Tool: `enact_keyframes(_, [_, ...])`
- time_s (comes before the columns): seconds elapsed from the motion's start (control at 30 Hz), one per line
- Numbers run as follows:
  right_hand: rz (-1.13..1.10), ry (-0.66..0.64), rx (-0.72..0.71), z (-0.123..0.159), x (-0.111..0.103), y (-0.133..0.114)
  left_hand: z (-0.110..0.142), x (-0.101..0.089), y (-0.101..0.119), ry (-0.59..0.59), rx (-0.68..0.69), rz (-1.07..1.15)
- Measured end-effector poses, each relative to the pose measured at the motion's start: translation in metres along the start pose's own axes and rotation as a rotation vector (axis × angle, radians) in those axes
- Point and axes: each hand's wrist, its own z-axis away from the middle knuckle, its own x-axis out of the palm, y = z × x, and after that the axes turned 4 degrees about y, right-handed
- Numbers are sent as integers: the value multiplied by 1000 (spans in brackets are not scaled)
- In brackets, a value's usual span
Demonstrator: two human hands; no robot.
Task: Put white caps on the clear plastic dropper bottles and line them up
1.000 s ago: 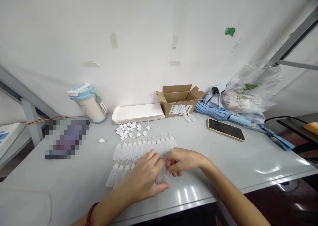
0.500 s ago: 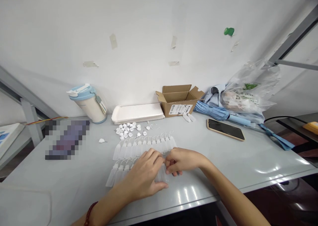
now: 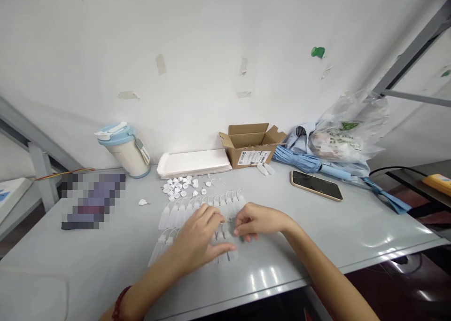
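My left hand (image 3: 202, 234) is over the near row of translucent plastic pieces, its thumb stretched away from the bent fingers. It covers part of that row, and I see nothing held in it. At the right end of the row, my right hand (image 3: 260, 220) has its fingers curled in with the thumb against them; whatever is between them is hidden. The near row (image 3: 157, 251) consists of slim pieces with thin looped ends. A similar far row (image 3: 181, 215) lies just behind my hands. Beyond it is a heap of small white caps (image 3: 177, 187).
Along the wall stand a cream and blue tumbler (image 3: 128, 155), a white stack (image 3: 193, 163) and an open cardboard box (image 3: 251, 154). Right of these lie a folded blue umbrella (image 3: 299, 159), a phone (image 3: 316, 185) and a clear plastic bag (image 3: 352, 133). One white cap (image 3: 143, 202) lies apart on the grey table (image 3: 116, 264).
My left hand has shifted slightly left and its thumb now reaches over the near row, uncovering more pieces at the right end. The right hand has barely moved. The view has tilted slightly.
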Motion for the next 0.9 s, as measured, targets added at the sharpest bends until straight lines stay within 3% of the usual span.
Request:
enact_keyframes(0.1, [-38,165,-40,1,-10,3,-5,-6,-14,69,-59,-3])
enact_keyframes(0.2, [16,510,-76,-5,-22,14,-17,-11,-33,57,-104,-12])
enact_keyframes(0.33, [337,1049,-102,-16,-42,43,-42,-11,-62,62,-119,-95])
enact_keyframes(0.4, [514,1155,-108,-20,-52,58,-55,-8,-73,64,-80,-141])
enact_keyframes(0.57, [718,1239,-56,-24,-67,81,-75,6,-84,-77,-119,-229])
enact_keyframes(0.67, [844,1212,9,-26,-72,87,-77,11,-83,-89,-123,-225])
enact_keyframes(0.77, [933,1149,94,-27,-72,90,-73,7,-78,-34,-133,-214])
enact_keyframes(0.9, [1003,1089,187,-28,-69,90,-59,-9,-70,134,-183,-88])
